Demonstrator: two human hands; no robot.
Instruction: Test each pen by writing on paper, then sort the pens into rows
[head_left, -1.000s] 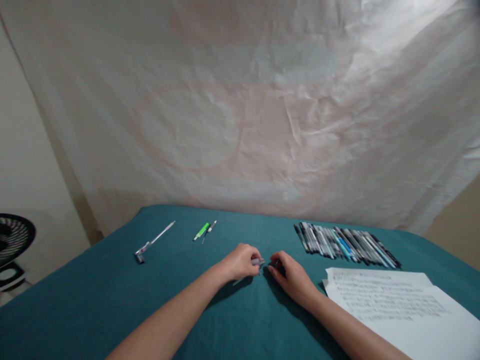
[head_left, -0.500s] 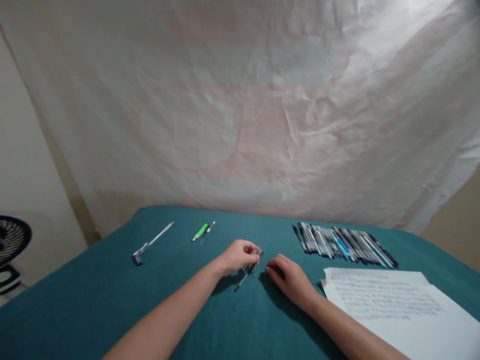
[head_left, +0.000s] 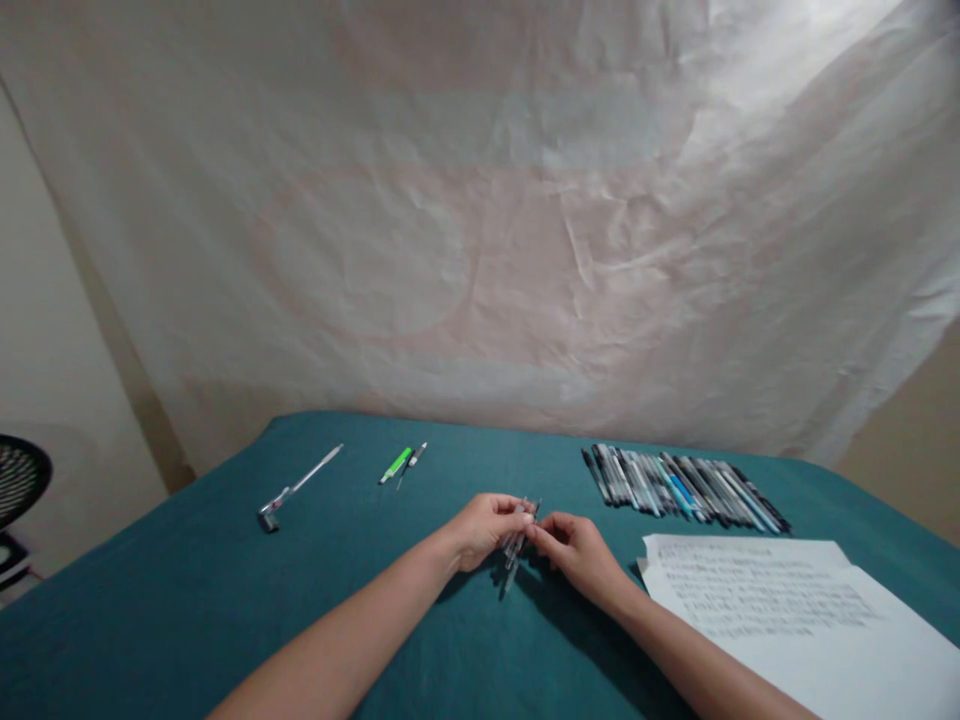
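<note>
Just left of the centre of the table, my left hand (head_left: 487,530) pinches a small bundle of thin pen refills (head_left: 511,560), greyish and partly clear, between thumb and fingers. The bundle slants, with its lower ends pointing down toward me. My right hand (head_left: 574,545) is closed in a pinch, its thumb and fingertips meeting the upper part of the same bundle. The fingers partly hide the upper ends, and single refills are hard to tell apart.
A long row of pens (head_left: 682,487) lies at the back right. Printed paper sheets (head_left: 765,600) lie in front of it. A green highlighter (head_left: 395,465) and a slim pen (head_left: 417,455) rest back left. Further left lies a clear thin object (head_left: 311,475) with a dark end. A fan (head_left: 22,480) stands beyond the table.
My right hand has moved left and now touches the bundle. My left hand has shifted slightly right and down, and the refills now stand more steeply.
</note>
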